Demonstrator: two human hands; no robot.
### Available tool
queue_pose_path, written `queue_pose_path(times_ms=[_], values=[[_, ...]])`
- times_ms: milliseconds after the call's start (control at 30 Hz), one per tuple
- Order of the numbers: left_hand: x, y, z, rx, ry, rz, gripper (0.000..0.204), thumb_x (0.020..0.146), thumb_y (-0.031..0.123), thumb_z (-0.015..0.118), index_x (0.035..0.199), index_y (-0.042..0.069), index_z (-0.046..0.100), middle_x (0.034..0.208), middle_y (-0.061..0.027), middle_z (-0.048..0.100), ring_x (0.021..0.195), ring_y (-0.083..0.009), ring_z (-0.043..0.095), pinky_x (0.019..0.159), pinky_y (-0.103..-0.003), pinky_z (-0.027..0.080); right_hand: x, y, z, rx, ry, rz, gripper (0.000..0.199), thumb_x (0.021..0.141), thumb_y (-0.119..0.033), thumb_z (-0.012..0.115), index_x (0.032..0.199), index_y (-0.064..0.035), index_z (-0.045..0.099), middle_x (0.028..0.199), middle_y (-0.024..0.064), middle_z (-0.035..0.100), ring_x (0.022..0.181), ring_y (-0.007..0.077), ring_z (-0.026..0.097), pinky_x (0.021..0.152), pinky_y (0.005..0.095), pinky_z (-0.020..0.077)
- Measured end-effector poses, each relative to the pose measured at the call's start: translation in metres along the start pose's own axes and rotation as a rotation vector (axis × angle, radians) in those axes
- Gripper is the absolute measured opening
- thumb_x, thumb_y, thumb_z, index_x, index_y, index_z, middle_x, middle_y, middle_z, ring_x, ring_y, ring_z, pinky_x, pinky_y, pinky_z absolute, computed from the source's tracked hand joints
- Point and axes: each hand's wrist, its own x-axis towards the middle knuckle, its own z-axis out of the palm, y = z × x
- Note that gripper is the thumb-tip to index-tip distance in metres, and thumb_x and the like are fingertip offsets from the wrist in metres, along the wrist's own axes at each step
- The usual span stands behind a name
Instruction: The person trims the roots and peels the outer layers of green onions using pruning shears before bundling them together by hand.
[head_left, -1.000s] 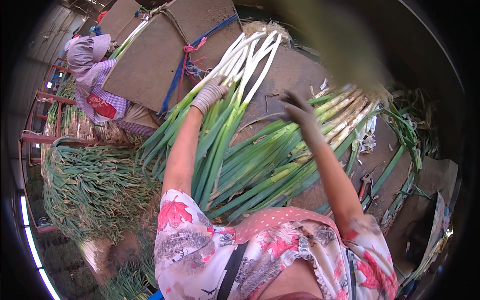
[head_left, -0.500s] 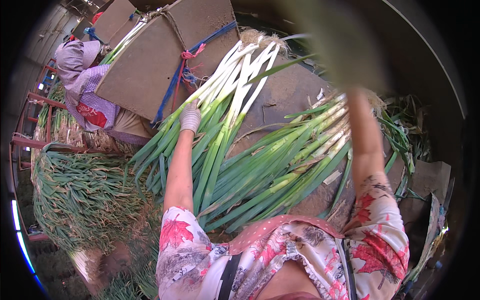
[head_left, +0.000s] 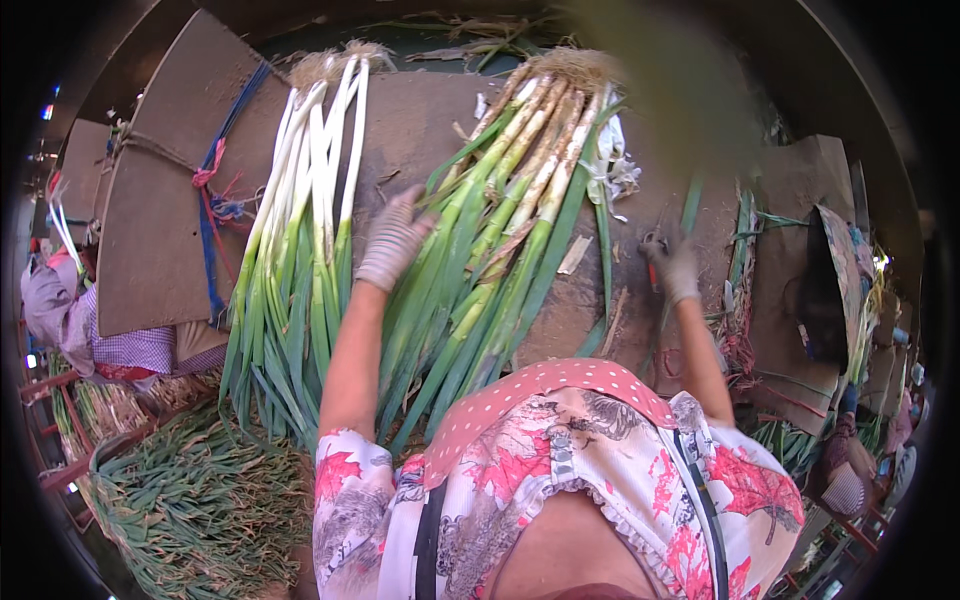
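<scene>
My left hand (head_left: 393, 240), in a striped knit glove, reaches to the left edge of the unpeeled green onions (head_left: 500, 230), its fingers stretched out by the leaves. Those stalks have brownish skins and roots at the far end. To the left of that hand lie peeled green onions (head_left: 305, 190), white-shanked and long-leaved. On the right, my gloved right hand (head_left: 674, 268) is closed round a small dark and red hand tool (head_left: 655, 255), partly hidden by the fingers; its exact kind cannot be made out.
A brown board (head_left: 165, 190), tied with blue and pink cord, stands at the left of the work table (head_left: 420, 120). Another person (head_left: 65, 310) is beyond it. Below lies a big heap of green onions (head_left: 200, 500). A blurred shape covers the upper right.
My left hand has left the peeled green onions for the unpeeled ones. My right hand has come down from the far side toward me, on the right. The view has swung right.
</scene>
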Motion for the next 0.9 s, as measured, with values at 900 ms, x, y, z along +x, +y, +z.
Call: queue_pose_path(times_ms=[900], values=[[-0.051, 0.153, 0.169, -0.085, -0.086, -0.197, 0.054, 0.075, 0.011, 0.071, 0.126, 0.001, 0.054, 0.101, -0.0133, 0.067, 0.093, -0.0245, 0.066, 0.083, -0.035, 0.054, -0.097, -0.011, 0.006, 0.336, -0.334, -0.463, 0.088, 0.071, -0.026, 0.070, 0.148, -0.0086, 0.032, 0.109, 0.0177, 0.063, 0.099, 0.0352, 0.063, 0.086, 0.0453, 0.0491]])
